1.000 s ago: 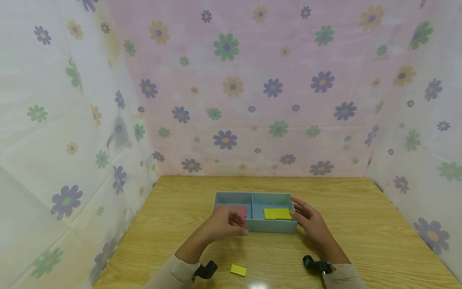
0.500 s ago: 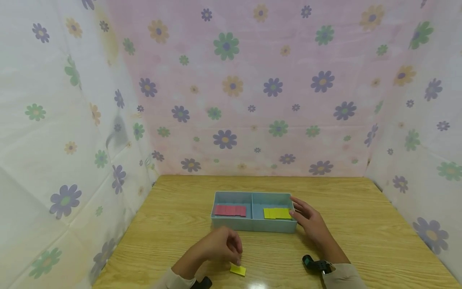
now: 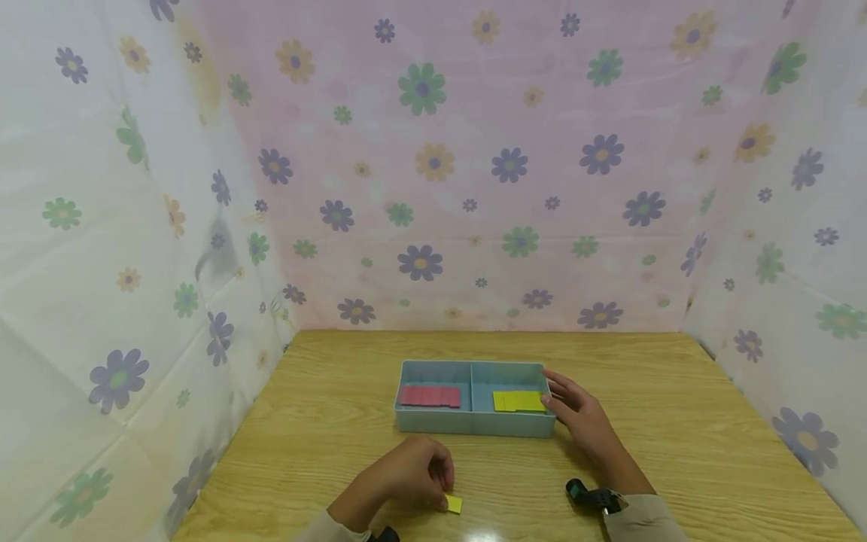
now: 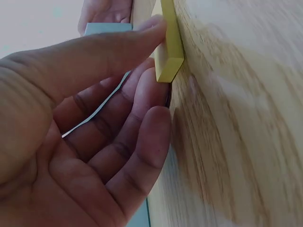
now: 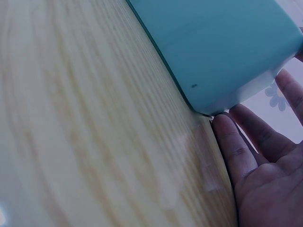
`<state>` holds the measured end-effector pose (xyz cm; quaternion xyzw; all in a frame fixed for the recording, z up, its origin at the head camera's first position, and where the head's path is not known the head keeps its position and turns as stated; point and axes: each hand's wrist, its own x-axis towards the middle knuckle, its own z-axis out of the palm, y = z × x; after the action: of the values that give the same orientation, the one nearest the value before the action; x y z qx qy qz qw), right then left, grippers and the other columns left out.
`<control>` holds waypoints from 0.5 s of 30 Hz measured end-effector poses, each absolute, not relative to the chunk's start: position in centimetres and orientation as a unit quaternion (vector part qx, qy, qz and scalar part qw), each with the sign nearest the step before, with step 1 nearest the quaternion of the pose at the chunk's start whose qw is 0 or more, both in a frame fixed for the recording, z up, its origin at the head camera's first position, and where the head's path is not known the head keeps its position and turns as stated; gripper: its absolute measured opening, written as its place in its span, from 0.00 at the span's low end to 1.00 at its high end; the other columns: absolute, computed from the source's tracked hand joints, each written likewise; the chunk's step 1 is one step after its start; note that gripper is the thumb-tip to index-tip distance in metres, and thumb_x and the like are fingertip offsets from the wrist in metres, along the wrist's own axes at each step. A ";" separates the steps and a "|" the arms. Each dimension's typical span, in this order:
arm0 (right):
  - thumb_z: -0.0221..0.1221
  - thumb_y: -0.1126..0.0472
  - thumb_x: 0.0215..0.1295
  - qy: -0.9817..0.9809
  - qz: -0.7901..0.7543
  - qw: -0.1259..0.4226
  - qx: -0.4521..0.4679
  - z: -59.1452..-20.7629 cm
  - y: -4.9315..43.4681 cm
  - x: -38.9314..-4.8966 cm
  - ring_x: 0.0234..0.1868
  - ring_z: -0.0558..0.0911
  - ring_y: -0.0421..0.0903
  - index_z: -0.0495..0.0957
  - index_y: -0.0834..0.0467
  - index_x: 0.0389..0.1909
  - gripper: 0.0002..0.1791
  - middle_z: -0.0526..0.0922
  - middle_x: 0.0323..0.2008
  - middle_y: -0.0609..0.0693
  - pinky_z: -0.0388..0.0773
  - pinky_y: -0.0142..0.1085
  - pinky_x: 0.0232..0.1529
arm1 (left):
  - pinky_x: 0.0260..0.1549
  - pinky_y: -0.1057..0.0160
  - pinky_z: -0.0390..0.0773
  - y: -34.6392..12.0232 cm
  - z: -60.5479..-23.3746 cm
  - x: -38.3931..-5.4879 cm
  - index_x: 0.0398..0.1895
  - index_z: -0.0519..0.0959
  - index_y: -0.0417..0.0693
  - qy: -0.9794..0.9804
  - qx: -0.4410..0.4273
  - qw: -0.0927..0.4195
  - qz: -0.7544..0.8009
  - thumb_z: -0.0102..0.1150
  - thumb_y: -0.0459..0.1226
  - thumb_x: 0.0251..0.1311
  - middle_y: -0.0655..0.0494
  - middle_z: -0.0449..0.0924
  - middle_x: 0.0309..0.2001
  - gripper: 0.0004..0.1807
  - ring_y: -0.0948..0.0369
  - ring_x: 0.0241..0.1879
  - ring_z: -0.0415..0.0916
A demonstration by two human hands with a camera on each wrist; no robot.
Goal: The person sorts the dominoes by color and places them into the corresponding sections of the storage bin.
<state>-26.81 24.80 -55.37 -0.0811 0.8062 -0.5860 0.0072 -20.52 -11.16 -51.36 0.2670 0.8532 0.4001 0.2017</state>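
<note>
My left hand [image 3: 413, 474] is low over the table in front of the box, pinching a small yellow rectangular block [image 3: 454, 504]. In the left wrist view the thumb lies on the face of that block [image 4: 171, 47], with fingertips behind it near the wood. The light blue two-compartment box [image 3: 474, 424] stands beyond this hand. Pink blocks [image 3: 430, 397] lie in a row in its left compartment, yellow blocks [image 3: 518, 401] in its right one. My right hand [image 3: 585, 421] holds the box's right end, thumb at the rim and fingers along the outside.
The wood-grain table [image 3: 339, 376] carries the box near its middle. A flower-print cloth [image 3: 460, 188] encloses the back and both sides. A black wrist strap [image 3: 596, 497] sits on the right wrist.
My left hand has come back from over the box's left compartment to the yellow block on the table and taken hold of it. The right hand stays at the box's end.
</note>
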 end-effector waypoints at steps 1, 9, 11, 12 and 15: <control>0.59 0.41 0.74 0.806 -0.587 0.007 -0.081 -55.4 24.8 -26.8 0.75 0.69 0.61 0.63 0.39 0.78 0.34 0.66 0.77 0.60 0.78 0.53 0.65 | 0.26 0.69 0.81 -11.1 -51.4 -20.6 0.25 0.83 0.52 0.855 0.266 0.198 0.398 0.82 0.27 0.40 0.65 0.81 0.25 0.16 0.70 0.24 0.77; 0.59 0.42 0.75 0.807 -0.585 0.003 -0.086 -55.5 24.8 -26.8 0.74 0.70 0.62 0.63 0.42 0.79 0.35 0.66 0.76 0.61 0.79 0.52 0.64 | 0.26 0.70 0.79 -9.9 -51.8 -21.3 0.24 0.83 0.54 0.873 0.251 0.159 0.387 0.83 0.29 0.42 0.67 0.80 0.23 0.15 0.71 0.24 0.76; 0.59 0.42 0.75 0.806 -0.586 0.001 -0.086 -55.5 24.8 -26.8 0.73 0.71 0.61 0.63 0.41 0.79 0.35 0.66 0.76 0.61 0.80 0.51 0.64 | 0.26 0.70 0.78 -9.4 -51.7 -21.5 0.24 0.83 0.54 0.878 0.247 0.150 0.383 0.83 0.30 0.41 0.67 0.80 0.23 0.15 0.71 0.24 0.76; 0.59 0.42 0.75 0.806 -0.586 0.000 -0.086 -55.5 24.8 -26.8 0.73 0.71 0.61 0.63 0.41 0.79 0.35 0.66 0.76 0.61 0.80 0.51 0.64 | 0.26 0.70 0.78 -9.1 -51.6 -21.6 0.23 0.83 0.54 0.880 0.246 0.146 0.379 0.83 0.30 0.41 0.67 0.80 0.23 0.15 0.71 0.24 0.75; 0.59 0.42 0.75 0.805 -0.587 -0.001 -0.087 -55.5 24.7 -26.8 0.73 0.71 0.61 0.63 0.41 0.79 0.34 0.66 0.76 0.61 0.80 0.50 0.64 | 0.26 0.70 0.76 -8.5 -51.5 -21.9 0.23 0.82 0.55 0.891 0.239 0.134 0.362 0.83 0.31 0.42 0.68 0.79 0.22 0.15 0.71 0.24 0.74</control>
<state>-26.85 24.74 -55.49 -0.0865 0.8050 -0.5870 -0.0006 -21.85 -8.52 -51.47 0.2395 0.8908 0.3620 0.1344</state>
